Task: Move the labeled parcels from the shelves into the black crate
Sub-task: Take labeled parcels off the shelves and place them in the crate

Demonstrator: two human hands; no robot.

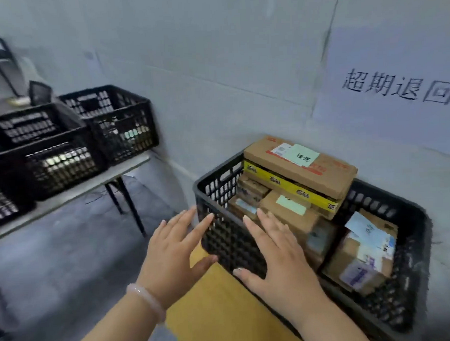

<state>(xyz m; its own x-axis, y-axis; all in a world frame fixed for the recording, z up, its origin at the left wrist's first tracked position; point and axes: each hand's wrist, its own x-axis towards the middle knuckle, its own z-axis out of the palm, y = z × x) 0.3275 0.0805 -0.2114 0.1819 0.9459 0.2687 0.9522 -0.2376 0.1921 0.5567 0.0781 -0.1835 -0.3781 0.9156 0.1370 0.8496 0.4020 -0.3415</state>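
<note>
A black crate (pixel 412 242) stands against the wall at the lower right, filled with several labeled cardboard parcels. The largest parcel (pixel 329 172), with yellow tape and a pale green label, lies on top at the back. Another labeled box (pixel 362 262) sits at the crate's right side. My left hand (pixel 174 252) hovers with fingers spread just left of the crate's near corner. My right hand (pixel 279 260) is spread flat over the crate's near rim, fingers above the parcels. Neither hand holds anything.
Three more black crates (pixel 63 156) stand on a grey table (pixel 72 192) with thin black legs at the left. A paper sign with handwritten characters (pixel 395 88) hangs on the wall. A tan surface (pixel 219 309) lies under the crate.
</note>
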